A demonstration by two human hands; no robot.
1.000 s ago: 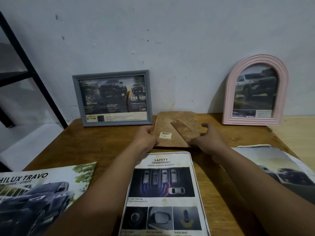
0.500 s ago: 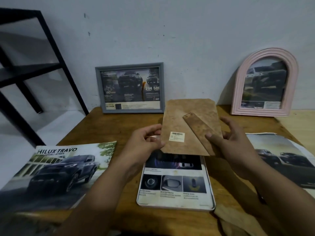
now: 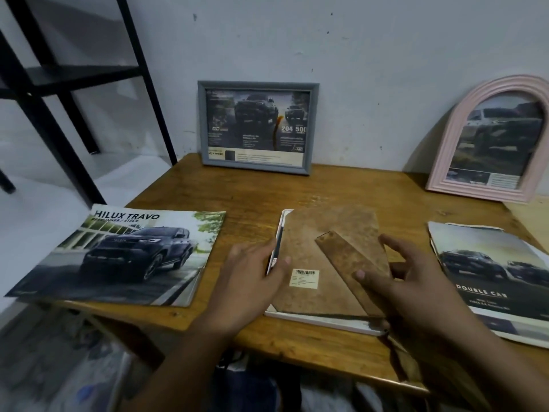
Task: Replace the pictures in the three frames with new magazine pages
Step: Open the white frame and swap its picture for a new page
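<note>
Lowered from mid-air, the brown backing board [image 3: 323, 257] now lies flat on the white frame [image 3: 320, 319] at the table's [image 3: 237, 194] near centre, left hand [image 3: 252, 275] and right hand [image 3: 407, 281] open, pressing it, likely closing this frame

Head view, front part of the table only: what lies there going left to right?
Hilux Travo magazine → left hand → brown backing board lying on the white frame → right hand → Double Cab magazine page.
</note>
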